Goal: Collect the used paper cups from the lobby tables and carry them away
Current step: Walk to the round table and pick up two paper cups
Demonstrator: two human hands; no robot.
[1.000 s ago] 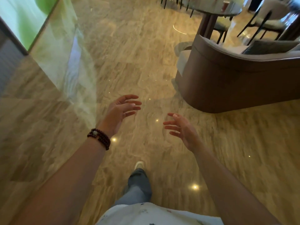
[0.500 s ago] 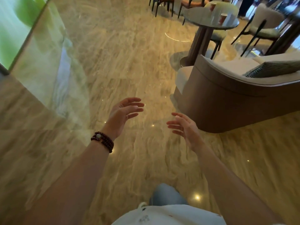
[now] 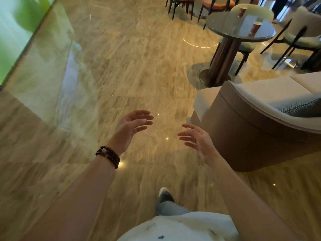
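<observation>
Two reddish-brown paper cups stand on a round dark glass table (image 3: 224, 23) at the upper right: one cup (image 3: 255, 27) near the table's right side, a second cup (image 3: 242, 10) at its far edge. My left hand (image 3: 132, 126), with a bead bracelet on the wrist, and my right hand (image 3: 198, 140) hang in front of me over the marble floor. Both have relaxed, spread fingers and hold nothing. They are far short of the table.
A curved brown sofa (image 3: 251, 129) with pale cushions stands between me and the table on the right. Dark-legged chairs (image 3: 298, 37) ring the table. A green glass wall (image 3: 20, 32) runs along the left. My foot (image 3: 164, 194) is on the polished floor (image 3: 121, 66).
I have walked forward: the sofa and table have slid lower and nearer in view, and a second cup has come into sight. Both hands stay open and level.
</observation>
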